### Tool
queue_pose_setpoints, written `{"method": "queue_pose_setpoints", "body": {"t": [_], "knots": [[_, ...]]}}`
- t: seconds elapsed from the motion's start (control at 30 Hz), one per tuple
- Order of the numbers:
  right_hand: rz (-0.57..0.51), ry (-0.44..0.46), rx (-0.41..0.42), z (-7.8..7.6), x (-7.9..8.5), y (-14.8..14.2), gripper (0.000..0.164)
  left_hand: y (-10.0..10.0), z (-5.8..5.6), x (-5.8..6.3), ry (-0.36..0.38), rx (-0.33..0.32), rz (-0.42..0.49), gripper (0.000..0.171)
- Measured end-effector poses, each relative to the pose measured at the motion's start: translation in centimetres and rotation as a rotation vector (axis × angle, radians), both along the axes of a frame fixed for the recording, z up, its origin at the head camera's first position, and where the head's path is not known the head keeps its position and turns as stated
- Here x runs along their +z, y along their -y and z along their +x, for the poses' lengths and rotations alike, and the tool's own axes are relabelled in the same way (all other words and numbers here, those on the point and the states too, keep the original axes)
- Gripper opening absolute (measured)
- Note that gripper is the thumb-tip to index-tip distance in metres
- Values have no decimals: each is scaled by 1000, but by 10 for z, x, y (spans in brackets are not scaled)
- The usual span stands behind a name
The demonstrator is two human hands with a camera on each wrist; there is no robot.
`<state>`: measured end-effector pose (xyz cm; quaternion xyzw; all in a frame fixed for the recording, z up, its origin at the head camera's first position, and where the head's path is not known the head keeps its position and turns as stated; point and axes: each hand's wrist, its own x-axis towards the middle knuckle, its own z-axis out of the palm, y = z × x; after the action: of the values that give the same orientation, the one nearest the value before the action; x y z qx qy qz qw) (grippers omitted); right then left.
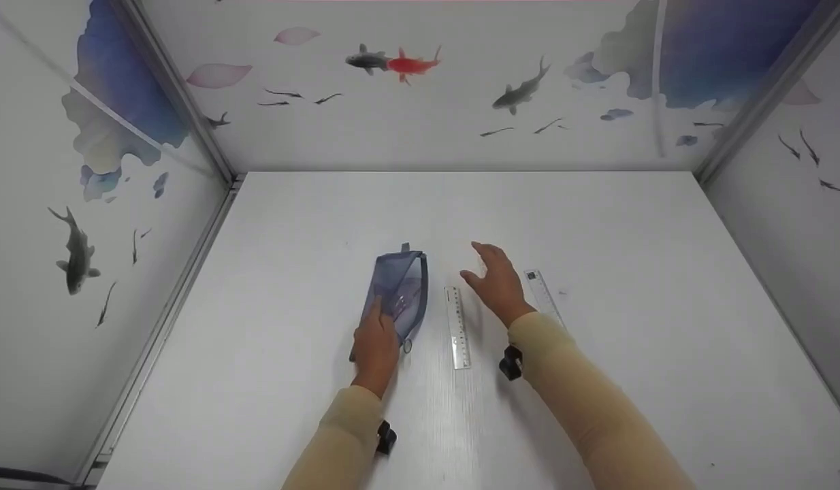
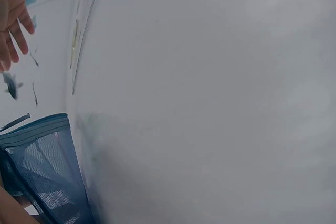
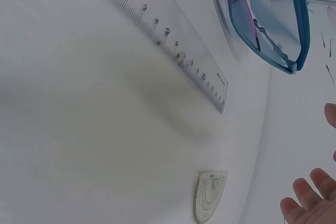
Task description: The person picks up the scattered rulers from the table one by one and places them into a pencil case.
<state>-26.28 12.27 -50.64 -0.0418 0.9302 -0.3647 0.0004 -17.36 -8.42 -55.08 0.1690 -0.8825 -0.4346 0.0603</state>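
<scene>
A blue mesh zip pouch stands tilted on the table, held at its near-left side by my left hand. Its zip side gapes open, and a pink-edged item shows inside in the right wrist view. My right hand hovers above the table with thumb and fingers apart, holding nothing. Between the hands lies a clear ruler. Right of my right wrist is another clear scaled piece, partly hidden by the forearm. The right wrist view shows a clear piece with curved lines like a protractor.
The white table is enclosed by walls printed with fish and leaves at the back and both sides. Metal edging runs along the left side. Black wrist devices sit on both sleeves.
</scene>
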Motion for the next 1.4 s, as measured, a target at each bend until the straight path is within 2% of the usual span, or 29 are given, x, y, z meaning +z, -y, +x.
{"method": "queue_pose_setpoints", "body": {"t": [0.2, 0.47, 0.67, 1.13, 1.4], "knots": [[53, -60, 20, 0, -3, -18, 67, -1, 1, 2, -35, -4, 24, 49], [175, -71, 4, 3, -1, -42, 74, 0, 1, -2, -32, -18, 0, 49], [211, -79, -8, 7, -2, -59, 79, 0, 1, 0, -41, -5, 8, 49], [235, -56, -40, 14, -12, -94, 80, -1, 1, -1, -39, -3, 5, 49], [211, 15, -69, 19, -16, -106, 80, -1, 2, 1, -41, 1, 14, 49]]}}
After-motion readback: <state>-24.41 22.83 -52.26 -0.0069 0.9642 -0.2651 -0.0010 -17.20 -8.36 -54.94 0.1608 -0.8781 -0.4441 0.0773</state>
